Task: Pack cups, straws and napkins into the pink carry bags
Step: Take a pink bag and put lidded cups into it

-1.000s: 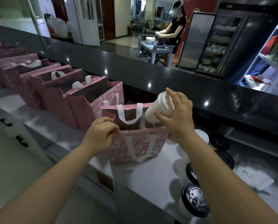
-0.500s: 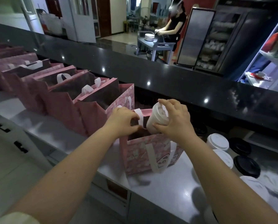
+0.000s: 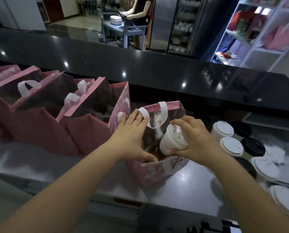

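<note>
Furthest left, a row of pink carry bags stands open on the counter, white handles up. Their insides are too dark to show whether anything has been packed, so how many are finished cannot be told.

Next comes the bag being filled, just beside the last of that row. The left hand lies spread across its left side, with straight fingers reaching to the far rim and handle and the thumb at the near rim. It presses the mouth wide rather than gripping it.

The right hand is curled round a white lidded cup, with fingers over the lid and thumb under the body. The cup is tilted, its base dipping into the bag's mouth and its lid above the rim. It is going in but is not yet set down and released.

To the right, several white-lidded cups and black-lidded cups stand on the counter, unpacked. Beyond them lies something pale and crumpled, possibly napkins, though it is too blurred to say. No straws can be made out.

The job looks somewhere in the middle. This cup needs seating upright, the cups on the counter need bags, and straws and napkins appear to remain.
</note>
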`<state>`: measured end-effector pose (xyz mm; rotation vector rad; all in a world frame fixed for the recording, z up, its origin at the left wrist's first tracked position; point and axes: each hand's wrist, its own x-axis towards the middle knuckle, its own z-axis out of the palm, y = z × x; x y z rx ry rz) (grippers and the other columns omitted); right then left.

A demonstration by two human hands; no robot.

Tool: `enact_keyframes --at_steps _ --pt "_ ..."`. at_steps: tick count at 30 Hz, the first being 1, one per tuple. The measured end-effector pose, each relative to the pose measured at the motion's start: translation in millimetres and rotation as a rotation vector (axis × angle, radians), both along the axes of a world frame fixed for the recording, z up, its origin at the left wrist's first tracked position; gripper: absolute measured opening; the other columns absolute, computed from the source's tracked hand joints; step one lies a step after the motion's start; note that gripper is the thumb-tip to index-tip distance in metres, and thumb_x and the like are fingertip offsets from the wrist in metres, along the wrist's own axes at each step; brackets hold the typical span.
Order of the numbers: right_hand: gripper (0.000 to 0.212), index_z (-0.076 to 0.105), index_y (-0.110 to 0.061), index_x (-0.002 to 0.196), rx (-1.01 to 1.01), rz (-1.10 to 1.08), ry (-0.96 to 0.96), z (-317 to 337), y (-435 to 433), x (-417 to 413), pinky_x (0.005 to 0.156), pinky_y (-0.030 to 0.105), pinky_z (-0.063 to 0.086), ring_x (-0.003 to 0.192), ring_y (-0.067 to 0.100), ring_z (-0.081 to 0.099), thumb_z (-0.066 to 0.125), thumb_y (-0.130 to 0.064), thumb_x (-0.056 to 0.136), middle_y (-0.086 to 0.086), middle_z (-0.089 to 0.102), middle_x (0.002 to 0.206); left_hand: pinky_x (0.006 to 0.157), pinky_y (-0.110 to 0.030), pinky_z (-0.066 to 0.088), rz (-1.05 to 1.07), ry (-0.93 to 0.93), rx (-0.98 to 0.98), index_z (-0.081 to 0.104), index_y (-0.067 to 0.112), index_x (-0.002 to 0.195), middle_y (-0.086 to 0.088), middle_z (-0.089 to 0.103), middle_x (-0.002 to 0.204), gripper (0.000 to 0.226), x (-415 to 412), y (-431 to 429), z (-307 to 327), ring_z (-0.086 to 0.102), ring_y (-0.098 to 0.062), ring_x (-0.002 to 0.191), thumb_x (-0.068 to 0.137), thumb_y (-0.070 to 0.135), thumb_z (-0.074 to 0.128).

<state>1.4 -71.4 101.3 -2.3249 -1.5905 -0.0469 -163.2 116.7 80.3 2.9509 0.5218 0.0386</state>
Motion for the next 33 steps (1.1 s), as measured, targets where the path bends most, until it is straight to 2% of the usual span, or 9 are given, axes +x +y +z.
enact_keyframes --at_steps 4,8,13,18,20,24,29,31,33 --pt "0.09 0.024 -0.053 0.129 -0.289 0.006 0.017 1 8 3 0.085 0.031 0.04 0.113 0.012 0.032 0.082 -0.049 0.06 -0.016 0.033 0.133 0.117 -0.053 -0.013 -0.078 0.002 0.017 -0.013 0.018 0.152 -0.003 -0.017 0.161 0.145 -6 -8 0 -0.033 -0.018 0.141 0.044 0.095 0.048" --pt "0.092 0.023 -0.041 0.136 -0.506 0.063 -0.036 -9 38 -1 0.089 0.037 0.046 0.119 0.022 0.041 0.082 -0.039 0.065 -0.006 0.038 0.14 0.115 -0.052 -0.018 -0.134 0.006 0.007 -0.019 0.019 0.15 0.0 -0.024 0.159 0.148 -8 -12 2 -0.043 -0.015 0.134 0.044 0.093 0.053" --pt "0.089 0.023 -0.027 0.137 -0.38 0.187 0.01 -25 55 -10 0.091 0.036 0.044 0.12 0.026 0.041 0.078 -0.038 0.069 -0.002 0.035 0.138 0.117 -0.052 -0.014 -0.15 0.001 -0.056 -0.02 0.021 0.15 0.002 -0.023 0.159 0.15 -10 -15 5 -0.044 -0.012 0.134 0.042 0.092 0.056" --pt "0.098 0.02 -0.023 0.147 -0.356 0.236 0.079 -48 53 -23 0.1 0.044 0.043 0.126 0.031 0.038 0.077 -0.044 0.07 0.007 0.031 0.147 0.119 -0.05 -0.007 -0.139 -0.038 -0.166 -0.016 0.025 0.152 0.007 -0.02 0.16 0.147 -14 -17 4 -0.039 -0.009 0.138 0.043 0.087 0.062" --pt "0.096 0.021 -0.022 0.148 -0.374 0.248 0.041 -57 48 -23 0.102 0.045 0.04 0.127 0.033 0.036 0.076 -0.044 0.073 0.009 0.031 0.147 0.119 -0.05 -0.007 -0.13 -0.031 -0.164 -0.019 0.026 0.151 0.008 -0.022 0.159 0.148 -15 -21 4 -0.039 -0.009 0.137 0.041 0.088 0.059" --pt "0.093 0.023 -0.028 0.145 -0.358 0.212 0.093 -62 36 -15 0.106 0.044 0.037 0.127 0.032 0.033 0.077 -0.042 0.07 0.007 0.033 0.142 0.117 -0.052 -0.011 -0.1 -0.001 -0.12 -0.027 0.028 0.147 0.008 -0.028 0.157 0.151 -15 -30 4 -0.042 -0.011 0.136 0.038 0.091 0.058" --pt "0.081 0.023 -0.031 0.145 -0.395 0.308 -0.099 -72 26 -22 0.101 0.047 0.037 0.124 0.034 0.034 0.065 -0.047 0.078 0.011 0.033 0.141 0.114 -0.054 -0.014 -0.071 0.019 -0.067 -0.032 0.028 0.144 0.007 -0.03 0.156 0.151 -15 -37 6 -0.043 -0.015 0.135 0.036 0.092 0.052" --pt "0.081 0.018 -0.032 0.149 -0.42 0.342 -0.112 -77 23 -23 0.103 0.047 0.031 0.13 0.035 0.028 0.058 -0.051 0.082 0.012 0.023 0.151 0.115 -0.054 -0.013 -0.058 0.021 -0.06 -0.032 0.027 0.145 0.006 -0.029 0.157 0.151 -18 -40 7 -0.043 -0.015 0.136 0.036 0.091 0.052" --pt "0.083 0.002 -0.04 0.15 -0.45 0.339 -0.01 -85 21 -21 0.113 0.048 0.019 0.142 0.029 0.009 0.054 -0.053 0.087 0.001 -0.002 0.161 0.115 -0.053 -0.013 -0.043 0.014 -0.068 -0.032 0.028 0.145 0.007 -0.03 0.157 0.151 -21 -41 6 -0.043 -0.014 0.136 0.039 0.091 0.055"
